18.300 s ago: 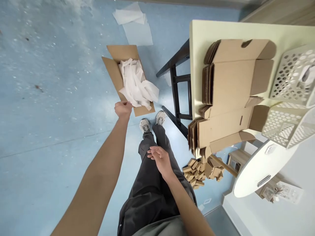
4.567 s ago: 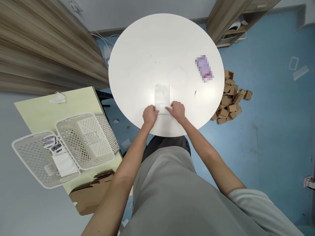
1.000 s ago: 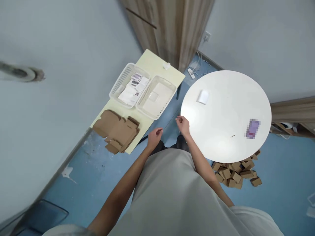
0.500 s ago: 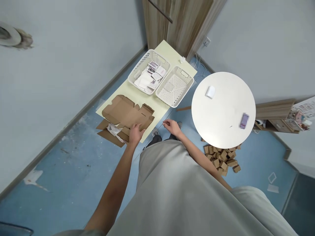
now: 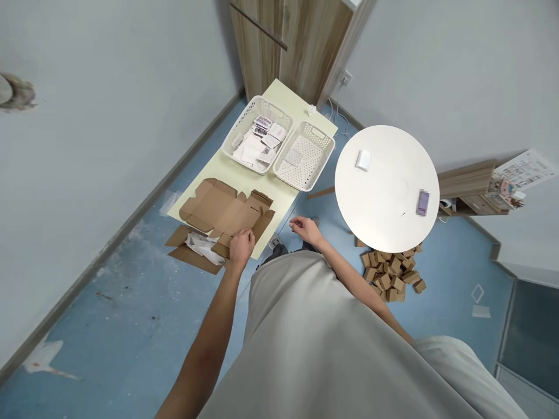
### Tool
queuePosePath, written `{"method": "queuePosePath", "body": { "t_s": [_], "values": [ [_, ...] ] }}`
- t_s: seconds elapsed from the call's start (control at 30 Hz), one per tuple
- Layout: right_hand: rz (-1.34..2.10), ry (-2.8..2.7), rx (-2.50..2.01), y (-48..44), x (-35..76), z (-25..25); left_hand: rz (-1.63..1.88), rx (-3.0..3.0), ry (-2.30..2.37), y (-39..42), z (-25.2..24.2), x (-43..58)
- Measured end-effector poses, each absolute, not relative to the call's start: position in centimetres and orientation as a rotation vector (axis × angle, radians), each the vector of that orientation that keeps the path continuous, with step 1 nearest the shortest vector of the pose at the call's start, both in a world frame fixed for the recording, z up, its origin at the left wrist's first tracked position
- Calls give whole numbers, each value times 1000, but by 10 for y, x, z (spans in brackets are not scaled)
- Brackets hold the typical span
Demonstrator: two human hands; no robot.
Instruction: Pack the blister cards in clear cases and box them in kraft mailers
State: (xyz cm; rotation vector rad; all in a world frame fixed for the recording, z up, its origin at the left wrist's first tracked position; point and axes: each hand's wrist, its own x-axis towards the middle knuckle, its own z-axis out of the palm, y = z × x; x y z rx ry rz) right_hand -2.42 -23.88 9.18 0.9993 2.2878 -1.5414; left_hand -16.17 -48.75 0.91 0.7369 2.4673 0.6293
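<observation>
An unfolded brown cardboard box (image 5: 227, 214) lies on the pale yellow table, its flaps and side walls partly raised. My left hand (image 5: 241, 247) is closed on its near edge, fingers curled over a flap; the fingertips are partly hidden. My right hand (image 5: 307, 230) hangs in the air off the table's right edge, fingers loosely bent and slightly apart, with nothing visible in it. Beside the table's near left edge, below the flat box, stands an open carton (image 5: 194, 256) with white plastic (image 5: 205, 247) inside.
The pale yellow table (image 5: 286, 203) bears a white basket (image 5: 227, 145) of packets and cards and a second white basket (image 5: 325, 163) with a clear piece inside. A round white table (image 5: 384, 192) holds a small white object (image 5: 363, 160) and a blurred purple item (image 5: 423, 202). Small cardboard boxes (image 5: 393, 273) lie heaped below.
My left hand's fingers have curled in more over the box's near edge, and the nearby flap stands a little differently. The view has shifted slightly; my right hand stays about where it was.
</observation>
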Motion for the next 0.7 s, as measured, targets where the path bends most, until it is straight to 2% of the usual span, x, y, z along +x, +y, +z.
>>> {"method": "queuePosePath", "body": {
  "t_s": [0.33, 0.53, 0.7],
  "values": [
    [-1519, 2274, 926, -234, -14, 96, 194, 790, 2544, -510, 30, -152],
    [-1551, 2281, 826, -221, -22, 93, 232, 686, 2595, -509, 64, -151],
    [-1615, 2271, 731, -196, -18, 96, 387, 438, 2867, -503, 124, -151]
  ]
}}
